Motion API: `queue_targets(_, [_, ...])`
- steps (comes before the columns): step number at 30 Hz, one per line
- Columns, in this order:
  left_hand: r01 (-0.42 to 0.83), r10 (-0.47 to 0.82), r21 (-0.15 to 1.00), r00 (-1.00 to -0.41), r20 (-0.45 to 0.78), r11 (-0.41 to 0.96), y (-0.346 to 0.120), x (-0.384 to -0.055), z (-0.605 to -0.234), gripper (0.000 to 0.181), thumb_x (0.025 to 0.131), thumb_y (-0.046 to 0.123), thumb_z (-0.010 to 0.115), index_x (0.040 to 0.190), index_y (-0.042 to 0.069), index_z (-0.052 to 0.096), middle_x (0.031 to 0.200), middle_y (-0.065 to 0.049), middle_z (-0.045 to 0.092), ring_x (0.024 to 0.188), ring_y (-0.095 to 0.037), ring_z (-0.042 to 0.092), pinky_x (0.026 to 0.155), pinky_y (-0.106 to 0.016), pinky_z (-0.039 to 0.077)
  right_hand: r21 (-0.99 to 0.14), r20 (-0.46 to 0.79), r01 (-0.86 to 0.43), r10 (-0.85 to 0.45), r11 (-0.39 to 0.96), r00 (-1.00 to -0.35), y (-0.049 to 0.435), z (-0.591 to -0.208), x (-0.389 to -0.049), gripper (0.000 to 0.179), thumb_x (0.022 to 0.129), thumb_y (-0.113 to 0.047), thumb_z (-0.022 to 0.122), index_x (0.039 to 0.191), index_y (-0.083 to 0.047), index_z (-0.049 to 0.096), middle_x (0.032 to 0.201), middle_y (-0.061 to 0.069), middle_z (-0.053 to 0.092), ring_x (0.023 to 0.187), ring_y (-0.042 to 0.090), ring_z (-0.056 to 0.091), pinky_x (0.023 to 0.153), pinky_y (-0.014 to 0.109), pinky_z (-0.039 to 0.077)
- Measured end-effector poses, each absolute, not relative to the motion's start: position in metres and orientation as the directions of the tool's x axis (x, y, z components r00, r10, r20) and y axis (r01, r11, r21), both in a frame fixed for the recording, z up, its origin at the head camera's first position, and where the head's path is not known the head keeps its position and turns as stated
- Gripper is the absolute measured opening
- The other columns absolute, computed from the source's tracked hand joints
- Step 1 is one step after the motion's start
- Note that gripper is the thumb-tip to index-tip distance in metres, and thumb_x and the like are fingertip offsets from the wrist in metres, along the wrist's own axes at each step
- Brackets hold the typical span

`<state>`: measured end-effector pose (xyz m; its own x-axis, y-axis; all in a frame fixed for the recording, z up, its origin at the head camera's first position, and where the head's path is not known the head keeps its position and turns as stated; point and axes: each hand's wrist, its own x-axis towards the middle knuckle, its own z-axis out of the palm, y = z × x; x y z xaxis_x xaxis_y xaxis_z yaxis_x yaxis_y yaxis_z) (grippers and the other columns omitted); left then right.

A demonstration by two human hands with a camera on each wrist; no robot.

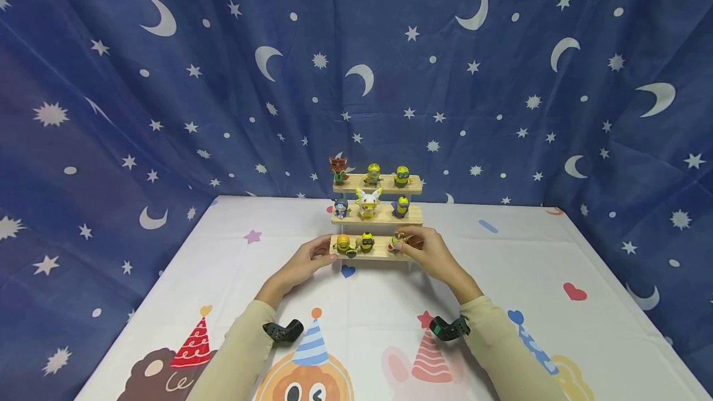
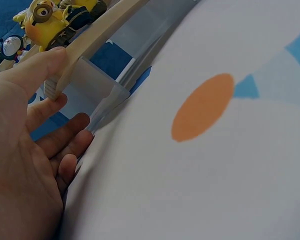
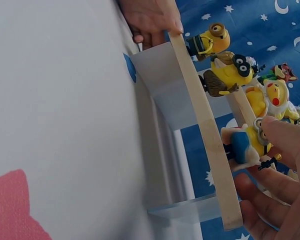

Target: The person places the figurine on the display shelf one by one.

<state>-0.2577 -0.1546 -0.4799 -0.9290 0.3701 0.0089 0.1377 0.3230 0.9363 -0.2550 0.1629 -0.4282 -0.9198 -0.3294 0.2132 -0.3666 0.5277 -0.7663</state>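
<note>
A three-tier display stand with wooden boards (image 1: pixel 380 255) and clear supports holds small figurines. My left hand (image 1: pixel 303 263) grips the left end of its bottom board (image 2: pixel 92 42), thumb on the upper side and index finger beneath, the other fingers loosely bent below. At the right end of that board, my right hand (image 1: pixel 437 257) pinches a minion figurine (image 3: pixel 244 145) in a white, blue and red outfit between thumb and fingers. The figurine's feet are right at the board. Left of it stand a minion with black goggles (image 1: pixel 366 242) and a yellow minion (image 1: pixel 343 244).
The middle board carries a dark blue figurine (image 1: pixel 341 207), a white-and-yellow eared figurine (image 1: pixel 368 203) and a purple-clad minion (image 1: pixel 400 206). Up top are a fox (image 1: pixel 338 170) and two minions. A printed white tablecloth (image 1: pixel 223 265) lies under everything; a starry blue curtain (image 1: pixel 390 79) hangs behind.
</note>
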Motion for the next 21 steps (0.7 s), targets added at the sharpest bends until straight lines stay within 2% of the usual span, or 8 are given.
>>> queue_targets(7, [0.142,0.375,0.937,-0.927,0.013,0.318,-0.1543,-0.2586,-0.4799,0.063,0.100,0.022,0.064,0.155,0.005,0.039,0.146,-0.020,0.054,0.130,-0.033,0.054,0.115,-0.051,0.041,-0.765,0.216,-0.370,-0.331,0.527,-0.919,0.1626,-0.4256,-0.2539,0.038,0.095,-0.015,0.072,0.129,0.000,0.066,0.114,0.016,0.073,0.086,0.018,0.067,0.076,0.031,0.055])
queue_targets(14, [0.139,0.370,0.937,-0.929,0.012,0.319,-0.1538,-0.2577,-0.4788,0.062,0.100,0.023,0.064,0.154,0.005,0.040,0.145,-0.020,0.055,0.129,-0.033,0.055,0.114,-0.049,0.042,-0.764,0.208,-0.365,-0.331,0.532,-0.920,0.1625,-0.4257,-0.2542,0.040,0.095,-0.017,0.071,0.131,0.000,0.065,0.113,0.016,0.073,0.086,0.018,0.066,0.076,0.032,0.054])
queue_targets(21, [0.152,0.373,0.933,-0.928,0.021,0.326,-0.1540,-0.2564,-0.4799,0.062,0.100,0.023,0.063,0.154,0.005,0.039,0.144,-0.020,0.055,0.128,-0.032,0.055,0.112,-0.047,0.043,-0.761,0.191,-0.349,-0.325,0.548,-0.926,0.1629,-0.4265,-0.2537,0.040,0.095,-0.018,0.071,0.131,0.000,0.065,0.119,0.018,0.071,0.089,0.020,0.068,0.077,0.033,0.056])
